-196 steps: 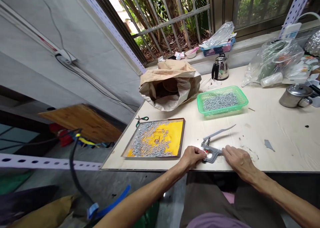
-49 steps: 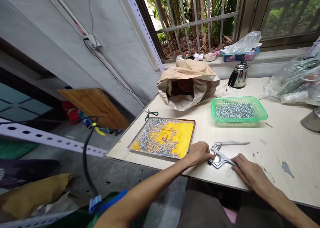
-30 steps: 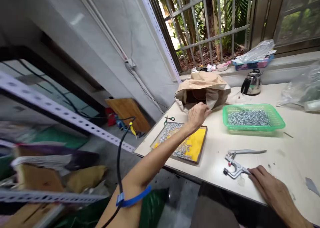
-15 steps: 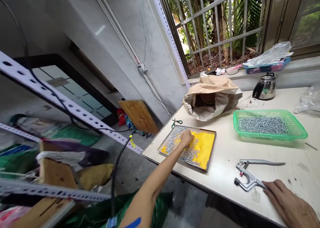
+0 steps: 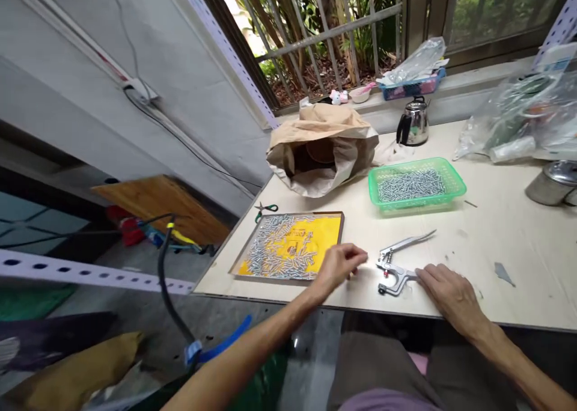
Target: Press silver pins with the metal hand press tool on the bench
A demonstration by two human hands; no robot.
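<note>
My left hand is just off the right edge of a shallow tray, its fingers pinched together. Whatever they pinch, if anything, is too small to make out. Many small silvery metal pins lie on the yellow bottom of that tray, mostly on its left side. My right hand grips the lower handle of silver snap-fastener pliers that rest on the table. The pliers' upper handle stands spread away, and their C-shaped jaw points toward my left hand.
Behind the pliers stands a green basket with many similar metal pieces. An open brown paper bag and small scissors sit beyond the tray. A metal kettle, plastic bags and a metal pot are farther back and right.
My left hand has come out of the tray, moving right toward the pliers. The view has turned right. My right hand stays at the pliers' lower handle.
</note>
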